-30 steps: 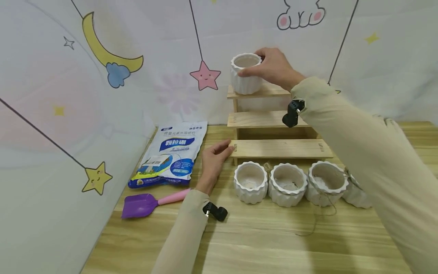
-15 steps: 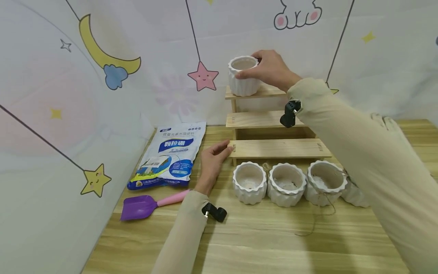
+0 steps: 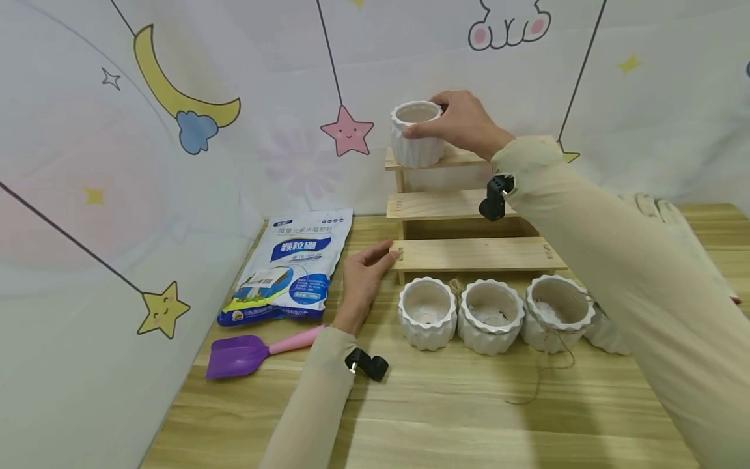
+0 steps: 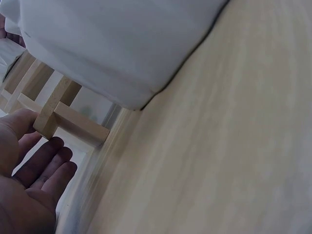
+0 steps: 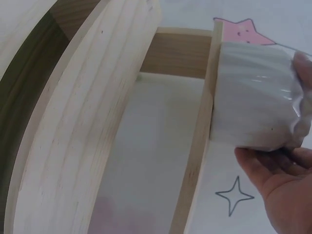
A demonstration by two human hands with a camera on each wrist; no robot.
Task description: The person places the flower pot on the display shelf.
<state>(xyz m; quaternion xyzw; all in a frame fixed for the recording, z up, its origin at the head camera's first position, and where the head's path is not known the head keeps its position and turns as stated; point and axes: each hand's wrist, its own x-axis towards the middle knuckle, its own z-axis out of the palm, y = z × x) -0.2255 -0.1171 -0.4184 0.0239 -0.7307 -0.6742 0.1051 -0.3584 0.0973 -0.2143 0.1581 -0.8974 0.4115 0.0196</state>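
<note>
A white ribbed flower pot point(image 3: 417, 146) stands upright at the left end of the top board of a three-tier wooden plant stand point(image 3: 474, 254). My right hand point(image 3: 465, 124) grips that pot from its right side, thumb across the front and fingers at the back of the rim. In the right wrist view, the base of the pot point(image 5: 256, 95) meets the top board. My left hand point(image 3: 362, 277) pinches the left end of the lowest board between thumb and forefinger. Its other fingers point(image 4: 58, 178) extend below the board end in the left wrist view.
Several more white pots point(image 3: 428, 329) line up before the stand, some with twine point(image 3: 547, 332). At the left lie a fertilizer bag point(image 3: 293, 267) and a purple scoop point(image 3: 237, 356) with a pink handle. A printed cloth point(image 3: 281, 78) hangs behind. A pale glove-like item point(image 3: 668, 215) lies at right.
The pot in my right hand has shifted slightly down toward the front edge of the top board. My left hand stays at the board end. The head view has moved a little.
</note>
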